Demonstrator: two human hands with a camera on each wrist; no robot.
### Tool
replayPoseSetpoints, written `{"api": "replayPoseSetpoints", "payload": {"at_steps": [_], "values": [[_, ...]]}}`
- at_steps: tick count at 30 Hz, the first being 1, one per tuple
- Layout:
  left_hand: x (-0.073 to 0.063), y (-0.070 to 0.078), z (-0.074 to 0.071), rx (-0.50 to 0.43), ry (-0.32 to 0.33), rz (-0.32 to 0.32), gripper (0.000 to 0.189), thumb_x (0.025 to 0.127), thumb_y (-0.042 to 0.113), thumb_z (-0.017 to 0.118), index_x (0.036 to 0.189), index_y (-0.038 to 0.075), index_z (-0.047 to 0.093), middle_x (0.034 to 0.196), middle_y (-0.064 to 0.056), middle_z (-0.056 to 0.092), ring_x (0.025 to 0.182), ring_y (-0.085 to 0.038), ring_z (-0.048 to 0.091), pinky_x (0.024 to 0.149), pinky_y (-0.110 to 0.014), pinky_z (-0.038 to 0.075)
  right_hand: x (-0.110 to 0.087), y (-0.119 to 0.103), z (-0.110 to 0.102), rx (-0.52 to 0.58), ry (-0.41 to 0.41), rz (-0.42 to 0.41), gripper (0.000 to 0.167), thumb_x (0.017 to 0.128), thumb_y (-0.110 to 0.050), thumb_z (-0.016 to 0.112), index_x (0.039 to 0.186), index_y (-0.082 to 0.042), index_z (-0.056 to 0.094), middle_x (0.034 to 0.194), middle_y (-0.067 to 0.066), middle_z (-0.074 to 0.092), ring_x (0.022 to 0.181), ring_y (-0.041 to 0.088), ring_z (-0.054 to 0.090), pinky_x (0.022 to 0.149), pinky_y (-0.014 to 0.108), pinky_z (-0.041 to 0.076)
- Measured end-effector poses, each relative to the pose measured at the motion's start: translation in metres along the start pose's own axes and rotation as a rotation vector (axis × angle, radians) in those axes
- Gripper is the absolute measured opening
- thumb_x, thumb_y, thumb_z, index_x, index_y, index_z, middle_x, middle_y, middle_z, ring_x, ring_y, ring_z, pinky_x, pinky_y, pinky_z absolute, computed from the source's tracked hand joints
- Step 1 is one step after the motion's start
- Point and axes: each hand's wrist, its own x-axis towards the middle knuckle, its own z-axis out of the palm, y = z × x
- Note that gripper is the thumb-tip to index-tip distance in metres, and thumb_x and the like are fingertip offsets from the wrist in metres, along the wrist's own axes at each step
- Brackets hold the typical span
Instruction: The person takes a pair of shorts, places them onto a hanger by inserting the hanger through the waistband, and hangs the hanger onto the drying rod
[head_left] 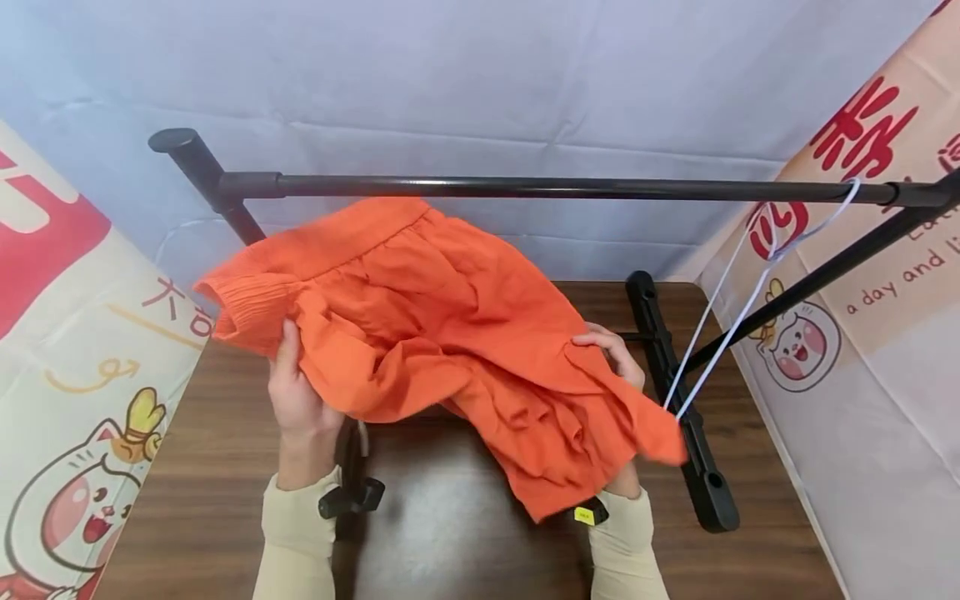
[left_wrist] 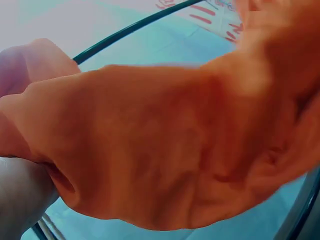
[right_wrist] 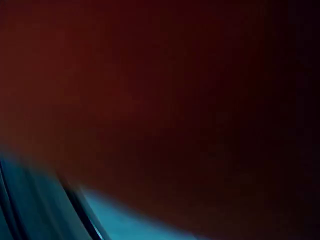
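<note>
An orange garment [head_left: 450, 317] with a wide, gathered, elastic-looking waistband [head_left: 258, 304] is held up in front of the rack's rail; whether it is a skirt or shorts I cannot tell. My left hand [head_left: 303, 404] grips it below the waistband, thumb on the near side and fingers hidden by cloth. On the other side my right hand [head_left: 618, 358] holds the lower part, some of its fingers over the fabric and the rest covered. Folds of the orange cloth [left_wrist: 135, 145] fill much of the left wrist view. Dark, blurred cloth [right_wrist: 125, 100] covers most of the right wrist view.
A black rack rail [head_left: 525, 188] crosses above the garment. On its right end hangs a thin white hanger [head_left: 738, 321]. The rack's black foot [head_left: 708, 483] stands on the brown wooden table [head_left: 757, 492]. Printed sheets [head_left: 67, 400] wall the sides.
</note>
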Motion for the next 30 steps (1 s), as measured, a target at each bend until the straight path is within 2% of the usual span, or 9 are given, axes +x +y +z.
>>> {"api": "replayPoseSetpoints", "payload": {"at_steps": [2,7,12,16,19,22,25,27,30], "values": [[0.002,0.002,0.001,0.009,-0.003,0.025,0.044,0.091,0.012,0.077,0.128,-0.002,0.058,0.119,-0.013,0.067,0.107,-0.024,0.068,0.095,-0.033,0.058,0.003,-0.026,0.017,-0.043,0.104,0.079,0.027,0.099,-0.001,0.055,0.109,-0.008,0.079,0.118,-0.009,0.073,0.108,0.002,0.066,0.091,0.014,0.051],[0.005,-0.003,0.008,0.026,-0.059,0.079,0.039,0.091,0.007,0.077,0.125,-0.003,0.060,0.118,-0.012,0.067,0.107,-0.023,0.068,0.097,-0.033,0.057,0.013,-0.054,0.042,-0.020,0.160,0.411,0.023,0.100,0.007,0.057,0.117,0.002,0.072,0.085,-0.009,0.073,0.074,0.002,0.067,0.074,0.016,0.056],[0.002,-0.014,0.017,0.150,-0.088,0.125,0.036,0.092,0.004,0.076,0.125,0.001,0.060,0.120,-0.008,0.067,0.112,-0.018,0.066,0.102,-0.030,0.054,0.012,-0.049,0.050,-0.071,0.068,0.585,0.037,0.111,-0.022,0.055,0.147,-0.023,0.061,0.099,0.004,0.071,0.081,0.013,0.070,0.074,0.024,0.060],[-0.006,-0.025,0.014,0.304,-0.110,0.138,0.027,0.095,0.004,0.075,0.119,0.005,0.062,0.116,-0.002,0.069,0.109,-0.012,0.066,0.101,-0.026,0.054,0.009,-0.051,0.054,-0.223,0.042,0.565,0.043,0.109,-0.026,0.059,0.151,-0.024,0.056,0.138,0.009,0.064,0.122,0.021,0.065,0.104,0.033,0.055],[-0.016,-0.035,0.007,0.470,-0.136,0.173,0.023,0.097,0.005,0.072,0.118,0.012,0.065,0.115,0.005,0.071,0.110,-0.007,0.066,0.102,-0.022,0.053,0.007,-0.060,0.059,-0.297,0.039,0.530,0.039,0.107,-0.029,0.063,0.143,-0.015,0.061,0.146,0.008,0.060,0.137,0.021,0.058,0.117,0.042,0.047],[-0.028,-0.046,0.000,0.710,-0.193,0.214,0.031,0.099,0.000,0.066,0.124,0.019,0.065,0.120,0.012,0.070,0.114,-0.002,0.065,0.103,-0.020,0.051,0.005,-0.073,0.065,-0.266,-0.012,0.467,0.034,0.106,-0.029,0.064,0.134,-0.009,0.066,0.136,0.008,0.065,0.126,0.016,0.063,0.110,0.037,0.053],[-0.041,-0.056,-0.009,0.925,-0.271,0.228,0.030,0.097,-0.011,0.060,0.117,0.009,0.070,0.102,0.016,0.071,0.089,0.006,0.067,0.082,-0.016,0.056,0.002,-0.085,0.072,-0.111,-0.126,0.399,0.032,0.108,-0.019,0.060,0.135,-0.003,0.062,0.131,0.015,0.067,0.115,0.014,0.070,0.095,0.033,0.062],[-0.048,-0.063,-0.013,1.038,-0.326,0.234,0.026,0.092,-0.018,0.060,0.110,-0.002,0.068,0.087,0.008,0.071,0.077,0.007,0.063,0.070,-0.015,0.054,0.000,-0.092,0.076,-0.007,-0.215,0.355,0.035,0.109,-0.014,0.056,0.140,0.002,0.056,0.134,0.023,0.064,0.115,0.020,0.072,0.091,0.038,0.064],[-0.055,-0.073,-0.018,1.122,-0.410,0.233,0.026,0.088,-0.021,0.062,0.112,-0.012,0.063,0.084,-0.015,0.070,0.082,0.002,0.066,0.075,-0.018,0.056,-0.002,-0.100,0.082,0.040,-0.309,0.319,0.042,0.110,-0.016,0.052,0.149,0.001,0.046,0.141,0.028,0.060,0.122,0.027,0.069,0.091,0.039,0.064]]}}
